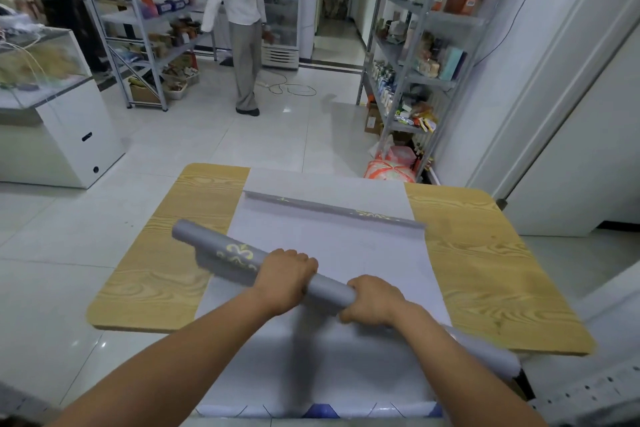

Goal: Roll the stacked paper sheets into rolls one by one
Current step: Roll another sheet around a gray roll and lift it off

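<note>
A grey paper roll [221,250] with gold ornament lies slanted above the table, its left end raised and its right end reaching the table's near right edge. My left hand [285,276] grips it near the middle and my right hand [372,300] grips it just to the right. Under the roll lies the stack of pale paper sheets [329,253], spread flat along the wooden table [485,270]. The far edge of the top sheet [332,210] is curled up, showing its grey patterned side.
A person in white stands at the far shelves [242,28]. Metal racks with goods stand at the back left [149,28] and along the right [415,62]. A white counter [62,135] is on the left. Bags [391,166] lie on the floor beyond the table.
</note>
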